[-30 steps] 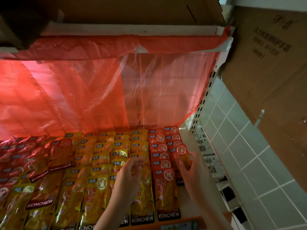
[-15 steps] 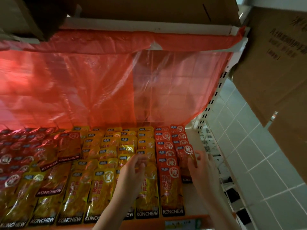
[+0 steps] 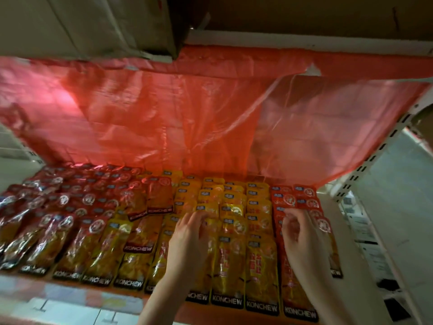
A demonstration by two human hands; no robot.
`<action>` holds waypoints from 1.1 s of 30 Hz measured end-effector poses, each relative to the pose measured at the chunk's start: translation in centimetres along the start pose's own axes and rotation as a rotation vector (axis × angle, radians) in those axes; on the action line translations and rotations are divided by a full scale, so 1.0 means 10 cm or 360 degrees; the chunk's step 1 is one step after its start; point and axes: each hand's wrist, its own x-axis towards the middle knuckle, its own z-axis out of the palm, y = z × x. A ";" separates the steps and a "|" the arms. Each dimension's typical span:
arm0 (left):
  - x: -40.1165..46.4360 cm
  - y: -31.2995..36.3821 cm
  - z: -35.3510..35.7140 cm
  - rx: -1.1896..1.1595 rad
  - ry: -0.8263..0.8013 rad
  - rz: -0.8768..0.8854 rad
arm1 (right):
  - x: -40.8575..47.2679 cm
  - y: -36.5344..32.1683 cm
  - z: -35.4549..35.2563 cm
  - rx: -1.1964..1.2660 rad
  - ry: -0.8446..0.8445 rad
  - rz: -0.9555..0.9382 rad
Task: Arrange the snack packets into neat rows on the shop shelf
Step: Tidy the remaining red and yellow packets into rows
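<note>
Rows of Konchew snack packets cover the shelf [image 3: 58,293]. Yellow packets [image 3: 257,261] fill the middle, bright red packets [image 3: 304,195] form two columns at the right, and dark red packets [image 3: 70,202] lie less tidily at the left. My left hand [image 3: 189,240] rests with its fingertips on the tops of yellow packets in the middle. My right hand [image 3: 302,235] has its fingers curled over the right red columns and pinches the top of a red packet there. Another red packet [image 3: 326,231] sticks out from under that hand's right side.
Two dark red packets [image 3: 159,195] lie across the yellow rows. A red plastic sheet [image 3: 164,113] hangs behind the shelf. Cardboard boxes [image 3: 105,24] sit on the shelf above. A slotted white upright [image 3: 365,165] and tiled floor are at the right.
The view has swung left, showing more dark red packets. My left hand has slid a little further back along the yellow rows. My right hand's fingers have curled in over the red column.
</note>
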 end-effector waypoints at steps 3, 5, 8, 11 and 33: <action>0.03 -0.18 -0.14 0.0074 0.0033 -0.0015 | -0.03 -0.13 0.17 0.0048 -0.0124 -0.0053; 0.06 -0.30 -0.23 0.0116 0.0077 -0.0027 | -0.04 -0.24 0.29 0.0075 -0.0186 -0.0062; 0.09 -0.45 -0.36 0.0199 0.0087 -0.0093 | -0.05 -0.41 0.44 0.0094 -0.0240 -0.0108; 0.11 -0.58 -0.49 0.0268 0.0100 -0.0204 | -0.06 -0.59 0.60 0.0109 -0.0286 -0.0140; 0.39 -1.15 -0.85 0.0410 0.0264 -0.0466 | -0.04 -1.66 1.73 0.0205 -0.0619 -0.0546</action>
